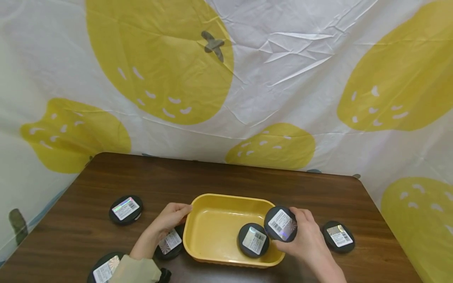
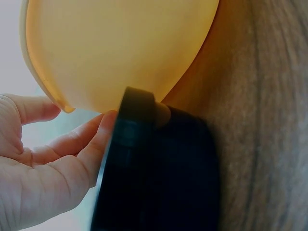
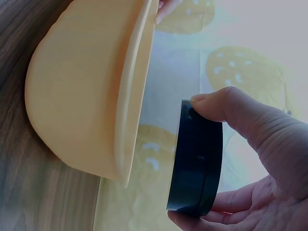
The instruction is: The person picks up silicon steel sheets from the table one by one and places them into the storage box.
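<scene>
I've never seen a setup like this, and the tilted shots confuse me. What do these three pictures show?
No machine here: a person works bare-handed. The wide picture comes from a camera on the head, looking forward and down. The others come from a camera on each wrist, so things look tipped sideways. The left hand grips the left end of a yellow tray on a brown table. The right hand holds a black disc. Another disc lies in the tray. Beside it, three discs are to the left, one disc to the right.
</scene>
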Available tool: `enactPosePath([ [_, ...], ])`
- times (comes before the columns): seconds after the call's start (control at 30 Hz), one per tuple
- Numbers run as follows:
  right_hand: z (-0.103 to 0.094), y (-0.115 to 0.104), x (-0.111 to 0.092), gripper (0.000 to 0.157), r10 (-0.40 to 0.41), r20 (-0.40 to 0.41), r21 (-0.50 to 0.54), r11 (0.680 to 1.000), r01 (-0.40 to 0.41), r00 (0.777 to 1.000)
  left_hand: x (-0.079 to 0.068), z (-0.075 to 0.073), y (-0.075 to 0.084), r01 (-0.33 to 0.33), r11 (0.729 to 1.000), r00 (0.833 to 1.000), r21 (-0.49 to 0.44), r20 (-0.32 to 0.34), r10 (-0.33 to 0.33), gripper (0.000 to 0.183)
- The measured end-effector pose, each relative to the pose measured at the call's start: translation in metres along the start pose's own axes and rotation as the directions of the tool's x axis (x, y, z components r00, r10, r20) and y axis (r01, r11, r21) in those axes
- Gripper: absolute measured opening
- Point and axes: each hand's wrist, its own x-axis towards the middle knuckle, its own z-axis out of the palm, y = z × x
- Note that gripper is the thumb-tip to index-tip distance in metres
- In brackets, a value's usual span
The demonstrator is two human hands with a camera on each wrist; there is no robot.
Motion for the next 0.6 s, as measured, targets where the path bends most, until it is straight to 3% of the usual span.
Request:
enactPosePath([
  [0.2, 0.0025, -0.0029, 0.0019, 0.084, -0.039, -0.029, -0.002, 0.999, 0.039, 0.999, 0.0007, 0.0001, -0.0008, 0.001, 1.0, 1.0, 0.003, -0.002, -0.001, 0.033],
  [0.6, 0.0059, -0.01, 0.0052, 0.084, -0.038, -0.012, 0.024, 0.999, 0.038, 0.999, 0.0007, -0.0002, -0.0003, 0.006, 1.0, 1.0, 0.016, -0.005, -0.006, 0.033],
])
